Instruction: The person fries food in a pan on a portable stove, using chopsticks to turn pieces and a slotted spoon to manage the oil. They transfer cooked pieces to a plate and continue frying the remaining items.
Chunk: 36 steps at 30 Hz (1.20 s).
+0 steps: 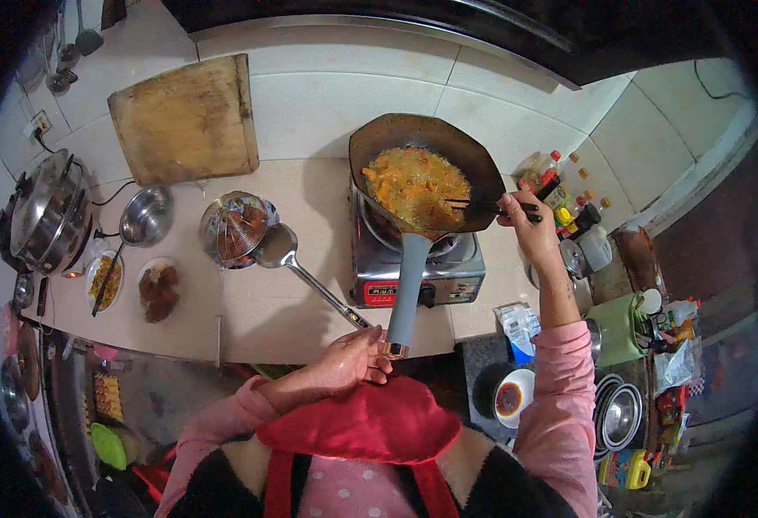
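Observation:
A pair of black chopsticks [479, 206] is gripped in my right hand [528, 223], beside the wok's right rim. Their tips reach into orange-yellow pieces of food [414, 181] frying in bubbling oil. The dark wok [476, 162] sits on a portable gas stove [453, 285], its grey handle [411, 285] pointing towards me. My left hand [353, 359] is at the copper-coloured end of that handle, fingers loosely curled; whether it grips is unclear. Right by it ends the handle of a steel wok spatula [317, 285], whose head leans against a wire strainer [243, 236].
Left on the counter stand a plate of brown food [158, 291], a dish of yellow food [103, 281], a steel bowl [147, 215] and a lidded pot [51, 210]. A wooden cutting board [184, 120] leans on the wall. Sauce bottles [566, 223] crowd the right, above a white sauce bowl [515, 398].

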Each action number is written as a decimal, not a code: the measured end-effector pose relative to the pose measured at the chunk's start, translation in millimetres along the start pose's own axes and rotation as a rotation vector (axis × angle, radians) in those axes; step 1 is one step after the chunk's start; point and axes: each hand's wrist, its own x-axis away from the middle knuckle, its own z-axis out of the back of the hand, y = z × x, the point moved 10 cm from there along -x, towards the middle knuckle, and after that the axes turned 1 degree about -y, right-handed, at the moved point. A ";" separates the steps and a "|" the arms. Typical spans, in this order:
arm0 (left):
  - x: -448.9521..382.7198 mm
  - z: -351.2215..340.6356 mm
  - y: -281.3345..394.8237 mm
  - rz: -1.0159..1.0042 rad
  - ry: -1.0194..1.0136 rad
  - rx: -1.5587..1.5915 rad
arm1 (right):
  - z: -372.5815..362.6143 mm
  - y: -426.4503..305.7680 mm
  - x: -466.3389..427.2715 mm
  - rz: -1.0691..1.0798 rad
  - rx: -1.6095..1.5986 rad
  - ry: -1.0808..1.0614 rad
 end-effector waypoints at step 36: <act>6.2 7.9 -4.7 -0.037 0.102 -0.017 | 11.9 76.0 -51.7 -0.247 -0.603 0.155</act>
